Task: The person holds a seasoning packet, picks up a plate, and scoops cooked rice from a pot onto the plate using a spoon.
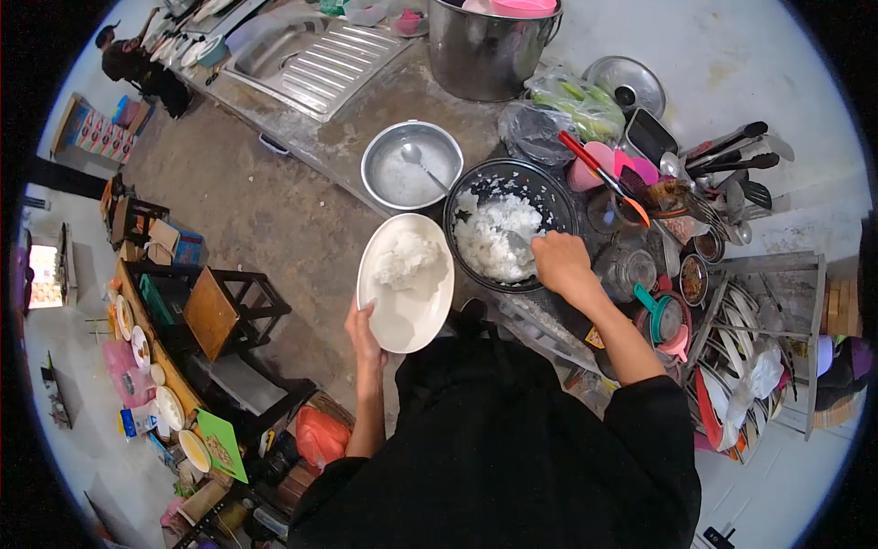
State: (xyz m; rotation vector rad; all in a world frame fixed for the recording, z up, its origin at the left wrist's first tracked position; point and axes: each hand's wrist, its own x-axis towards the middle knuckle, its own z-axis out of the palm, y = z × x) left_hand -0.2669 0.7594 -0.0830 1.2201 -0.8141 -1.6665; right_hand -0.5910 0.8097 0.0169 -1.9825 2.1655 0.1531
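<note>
My left hand [364, 337] is closed on the near-left rim of a white oval plate [407, 325], thumb on top. A mound of cooked rice [404, 260] lies on its far half. Over the right side of a black pot [468, 166], my right hand [561, 263] is closed round a spoon [518, 241]; its handle is mostly hidden by the fingers. The spoon dips into white rice [494, 220] inside the pot, and loose grains cling to the dark inner wall. Just beyond the plate stands a metal bowl [368, 172] of cloudy liquid with a second spoon [413, 156] in it.
Beyond the bowls are a tall metal pot [480, 55] and a sink with a drainboard [334, 55]. To the right crowd a utensil holder [732, 169], strainers [666, 320] and a dish rack [809, 348]. Another person [137, 64] stands far left, past wooden furniture [224, 311].
</note>
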